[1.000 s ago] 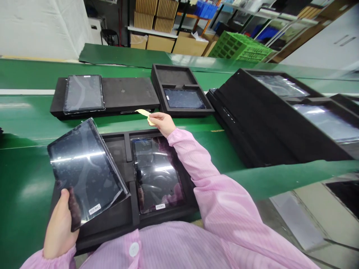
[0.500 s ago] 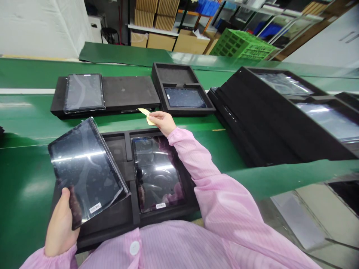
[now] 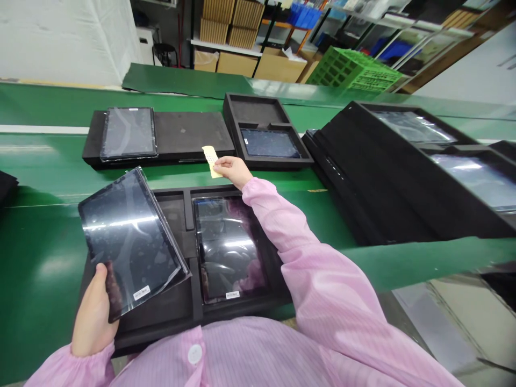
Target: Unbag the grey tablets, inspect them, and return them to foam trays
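Note:
My left hand (image 3: 93, 312) grips the lower edge of a dark tablet panel (image 3: 131, 242) sealed in clear film, lifting it tilted above a black foam tray (image 3: 192, 317). A small white label sits near the panel's lower corner. A second film-wrapped tablet panel (image 3: 229, 247) lies flat in the tray's right compartment, below my right forearm. My right hand (image 3: 233, 171) pinches a yellow perforated strip (image 3: 212, 161) between its fingers, above the belt and beyond the tray's far edge.
A green conveyor belt (image 3: 40, 269) runs beneath the trays. Beyond it lie a foam pad (image 3: 189, 134) beside a tablet (image 3: 128, 134) and a foam tray (image 3: 237, 110) holding a tablet (image 3: 270, 143). Stacked black foam trays (image 3: 374, 188) rise at right.
The whole view has shifted slightly to the right. The yellow strip now stands more upright in my right hand. My left hand still holds the tilted panel.

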Demonstrator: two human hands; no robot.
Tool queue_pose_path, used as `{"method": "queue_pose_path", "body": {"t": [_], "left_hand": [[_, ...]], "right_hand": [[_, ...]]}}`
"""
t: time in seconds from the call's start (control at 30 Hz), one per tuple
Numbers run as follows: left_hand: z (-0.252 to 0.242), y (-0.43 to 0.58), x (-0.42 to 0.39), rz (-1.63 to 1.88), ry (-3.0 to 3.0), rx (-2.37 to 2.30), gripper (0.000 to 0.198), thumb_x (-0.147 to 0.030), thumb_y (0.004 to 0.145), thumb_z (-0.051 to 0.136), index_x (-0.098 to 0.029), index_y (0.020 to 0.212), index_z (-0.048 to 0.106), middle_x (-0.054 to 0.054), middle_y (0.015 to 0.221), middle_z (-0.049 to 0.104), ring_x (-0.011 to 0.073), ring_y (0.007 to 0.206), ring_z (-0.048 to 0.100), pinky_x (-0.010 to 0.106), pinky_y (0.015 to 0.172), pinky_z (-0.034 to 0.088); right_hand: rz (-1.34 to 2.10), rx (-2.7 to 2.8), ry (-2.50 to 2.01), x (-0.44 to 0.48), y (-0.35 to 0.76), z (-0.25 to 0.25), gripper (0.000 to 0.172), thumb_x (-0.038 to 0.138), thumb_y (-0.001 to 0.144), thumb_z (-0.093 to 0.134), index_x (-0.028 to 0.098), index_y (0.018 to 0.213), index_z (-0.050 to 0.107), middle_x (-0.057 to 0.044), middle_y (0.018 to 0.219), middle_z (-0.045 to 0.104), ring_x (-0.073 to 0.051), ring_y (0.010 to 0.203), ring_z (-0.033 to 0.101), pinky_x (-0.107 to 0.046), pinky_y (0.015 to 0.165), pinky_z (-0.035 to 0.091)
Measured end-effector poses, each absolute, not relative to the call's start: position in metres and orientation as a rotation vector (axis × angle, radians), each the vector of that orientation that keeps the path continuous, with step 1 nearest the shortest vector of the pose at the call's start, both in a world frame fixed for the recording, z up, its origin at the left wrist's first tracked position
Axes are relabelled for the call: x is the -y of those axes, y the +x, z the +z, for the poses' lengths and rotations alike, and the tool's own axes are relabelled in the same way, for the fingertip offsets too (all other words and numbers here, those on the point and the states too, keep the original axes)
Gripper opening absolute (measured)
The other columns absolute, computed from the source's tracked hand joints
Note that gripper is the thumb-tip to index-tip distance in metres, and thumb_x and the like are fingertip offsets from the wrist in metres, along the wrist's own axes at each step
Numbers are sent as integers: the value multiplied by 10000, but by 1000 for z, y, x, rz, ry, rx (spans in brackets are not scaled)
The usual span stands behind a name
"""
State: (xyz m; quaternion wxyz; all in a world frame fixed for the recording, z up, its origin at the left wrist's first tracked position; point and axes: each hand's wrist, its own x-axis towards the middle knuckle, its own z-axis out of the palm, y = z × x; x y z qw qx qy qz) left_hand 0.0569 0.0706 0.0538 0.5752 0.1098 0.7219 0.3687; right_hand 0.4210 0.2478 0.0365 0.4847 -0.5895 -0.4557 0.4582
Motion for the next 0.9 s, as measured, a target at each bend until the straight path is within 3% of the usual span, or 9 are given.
{"method": "queue_pose_path", "body": {"t": [0.2,0.3,0.43,0.57,0.63,0.73,0.9], "left_hand": [[52,59,-70,917,222,-1653,359,-436,979,480,-299,1266,646,34,1069,759,180,953,737,315,933,572],[48,58,-69,950,228,-1594,342,-435,974,495,-254,1205,671,47,1045,760,188,940,737,321,912,582],[46,60,-69,1026,221,-1485,318,-395,956,537,-178,1138,682,75,975,760,201,883,739,327,852,598],[47,61,-67,1070,238,-1451,333,-437,901,614,-164,1077,687,57,830,745,201,752,730,307,732,599],[45,58,-65,1083,256,-1453,428,-525,818,694,-166,1051,681,32,759,723,198,687,713,289,654,585],[42,54,-62,1078,271,-1460,608,-632,694,759,-155,1063,671,26,742,714,204,660,701,286,609,571],[39,51,-61,1047,191,-1382,488,-591,806,680,-189,1082,688,37,822,740,189,731,721,276,663,585]], "right_hand": [[1182,1386,-1763,-271,413,51,254,48,620,847,127,793,679,-53,753,728,-179,731,704,-351,801,601],[1019,1521,-1896,-268,413,62,247,34,628,822,128,822,701,-63,817,736,-199,829,710,-380,913,561],[711,1666,-1905,-243,403,87,96,91,754,705,129,841,717,-111,991,734,-247,1008,684,-413,1022,489],[700,1812,-1679,-203,375,113,68,185,817,658,154,814,719,-74,870,740,-216,843,705,-368,871,565],[830,1871,-1483,-179,357,121,79,232,811,680,163,805,718,-61,825,739,-204,779,705,-350,785,589],[998,1909,-1270,-148,334,129,85,248,823,681,169,821,714,-58,849,746,-191,780,709,-334,769,603],[1159,1923,-1073,-112,312,140,125,204,863,667,173,970,723,-46,901,737,-140,795,702,-278,798,610]]}}
